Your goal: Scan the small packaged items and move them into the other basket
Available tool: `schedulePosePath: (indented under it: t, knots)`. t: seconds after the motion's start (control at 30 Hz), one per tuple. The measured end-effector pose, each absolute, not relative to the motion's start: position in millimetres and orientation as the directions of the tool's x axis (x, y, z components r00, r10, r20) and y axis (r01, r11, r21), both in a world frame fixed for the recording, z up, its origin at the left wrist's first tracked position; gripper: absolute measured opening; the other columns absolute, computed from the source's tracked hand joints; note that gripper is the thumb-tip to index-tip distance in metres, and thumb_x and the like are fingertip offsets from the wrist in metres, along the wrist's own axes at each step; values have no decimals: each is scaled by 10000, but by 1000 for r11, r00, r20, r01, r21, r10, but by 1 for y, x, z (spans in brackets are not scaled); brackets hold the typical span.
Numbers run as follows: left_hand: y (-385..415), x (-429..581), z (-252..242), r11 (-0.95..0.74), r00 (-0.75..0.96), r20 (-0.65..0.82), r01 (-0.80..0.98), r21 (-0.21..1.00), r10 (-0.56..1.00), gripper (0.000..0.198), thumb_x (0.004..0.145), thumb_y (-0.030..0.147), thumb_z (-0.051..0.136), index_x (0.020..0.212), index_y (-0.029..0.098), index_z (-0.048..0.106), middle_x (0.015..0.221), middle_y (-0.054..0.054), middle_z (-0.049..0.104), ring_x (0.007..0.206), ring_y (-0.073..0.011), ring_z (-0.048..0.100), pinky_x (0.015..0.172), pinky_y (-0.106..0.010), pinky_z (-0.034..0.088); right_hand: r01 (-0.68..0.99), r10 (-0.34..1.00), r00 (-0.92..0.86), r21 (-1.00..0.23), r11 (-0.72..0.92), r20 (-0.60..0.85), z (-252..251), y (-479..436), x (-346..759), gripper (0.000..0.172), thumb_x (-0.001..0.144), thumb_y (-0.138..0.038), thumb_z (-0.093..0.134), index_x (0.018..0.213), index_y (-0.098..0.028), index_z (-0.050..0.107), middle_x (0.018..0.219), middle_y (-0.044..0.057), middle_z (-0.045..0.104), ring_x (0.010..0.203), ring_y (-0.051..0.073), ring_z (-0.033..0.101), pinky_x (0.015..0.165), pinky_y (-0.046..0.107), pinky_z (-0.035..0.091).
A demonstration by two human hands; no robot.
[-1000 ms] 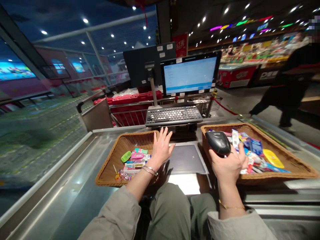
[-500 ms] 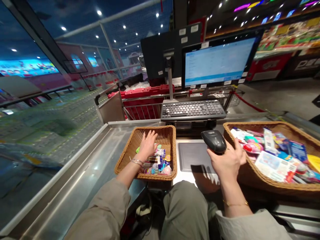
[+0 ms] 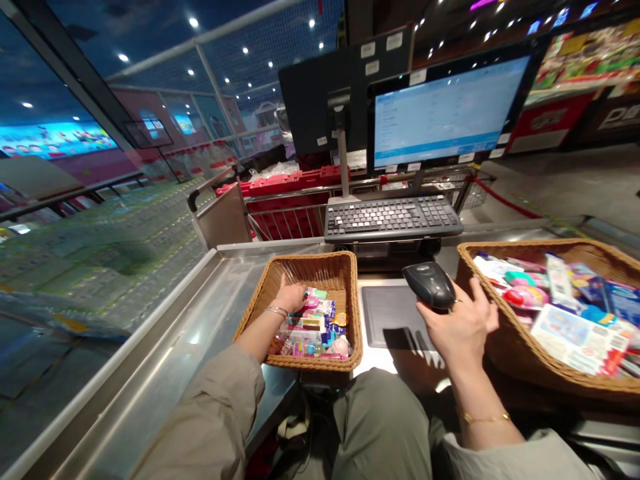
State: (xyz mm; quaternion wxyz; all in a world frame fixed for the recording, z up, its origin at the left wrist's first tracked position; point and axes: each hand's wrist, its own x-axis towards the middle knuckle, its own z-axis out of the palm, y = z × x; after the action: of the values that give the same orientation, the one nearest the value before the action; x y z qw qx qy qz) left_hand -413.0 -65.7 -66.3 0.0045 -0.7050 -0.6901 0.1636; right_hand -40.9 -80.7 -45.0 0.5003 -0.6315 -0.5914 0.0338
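My left hand (image 3: 291,296) reaches into the smaller wicker basket (image 3: 357,313), its fingers bent down and drawn together at the left side of the contents. What its fingertips hold, if anything, is hidden. Several small colourful packages (image 3: 320,323) lie to the right of the hand, with a pink and a green piece beside the fingers. In my right hand (image 3: 463,327) is a black handheld barcode scanner (image 3: 429,285), raised over the counter with its head pointing left. A couple of its fingers are raised away from the grip, close to the larger wicker basket (image 3: 500,327).
Between the baskets lies a dark grey flat pad (image 3: 390,315). Behind it stand a keyboard (image 3: 393,217) and a lit monitor (image 3: 450,113). Packaged goods (image 3: 575,333) fill the larger basket. A metal counter (image 3: 200,320) extends left, with a shopping cart (image 3: 285,217) beyond.
My left hand has lowered into the smaller basket, and its spread fingers have bent together. My right hand keeps the scanner nearly in place. The view has shifted slightly.
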Motion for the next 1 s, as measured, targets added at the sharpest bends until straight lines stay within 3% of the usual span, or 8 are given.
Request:
schedulePosePath:
  t: [0.17, 0.33, 0.43, 0.53, 0.63, 0.8, 1.0]
  knots:
    - [-59, -397, -75, -116, 57, -241, 963, -241, 969, 323, 923, 430, 585, 1087, 171, 688, 1165, -162, 746, 1100, -312, 706, 1226, -667, 110, 728, 784, 287, -657, 195, 550, -48, -79, -38, 549, 776, -561, 551, 1156, -192, 695, 1309, 139, 689, 1453, 346, 402, 1211, 656, 186]
    - [-56, -381, -79, -161, 86, -283, 954, -254, 955, 282, 893, 284, 588, 1132, 150, 657, 1169, -182, 738, 1131, -306, 686, 1223, -629, 186, 733, 789, 292, -656, 179, 541, -50, -77, -38, 537, 774, -569, 545, 1124, -196, 706, 1276, 129, 711, 1456, 343, 403, 1212, 652, 183]
    - [-57, -380, -81, -169, 85, -305, 951, -261, 949, 312, 929, 265, 517, 1186, 129, 631, 1158, -190, 736, 1103, -300, 698, 1217, -651, 170, 725, 790, 300, -666, 176, 535, -50, -76, -38, 555, 770, -555, 554, 1163, -189, 698, 1285, 136, 703, 1456, 347, 405, 1210, 660, 178]
    - [-57, -383, -81, -187, 89, -347, 947, -261, 934, 307, 911, 280, 537, 1179, 180, 650, 1211, -170, 722, 1096, -305, 698, 1196, -698, 153, 725, 793, 297, -666, 175, 531, -49, -76, -38, 553, 768, -546, 557, 1171, -194, 695, 1282, 138, 704, 1457, 343, 403, 1212, 655, 178]
    - [-56, -386, -80, -200, 82, -411, 946, -255, 908, 284, 845, 288, 616, 1118, 267, 695, 1270, -127, 708, 1098, -314, 699, 1152, -717, 237, 719, 796, 303, -674, 170, 524, -48, -77, -37, 540, 758, -546, 566, 1145, -196, 706, 1278, 133, 713, 1459, 338, 408, 1218, 644, 170]
    - [-55, -383, -75, -242, 92, -476, 934, -264, 875, 358, 757, 190, 717, 1112, 239, 720, 1139, -143, 759, 1046, -308, 717, 1010, -507, 500, 707, 803, 311, -688, 163, 509, -47, -78, -35, 519, 757, -528, 583, 1139, -199, 707, 1294, 143, 702, 1446, 335, 420, 1209, 642, 167]
    - [-56, -376, -64, -284, 149, -422, 917, -279, 894, 226, 853, 138, 636, 1040, 208, 742, 1178, -164, 734, 1122, -306, 688, 923, -407, 543, 704, 794, 307, -687, 182, 524, -47, -79, -35, 499, 748, -534, 575, 1094, -205, 721, 1265, 127, 720, 1453, 356, 415, 1204, 653, 156]
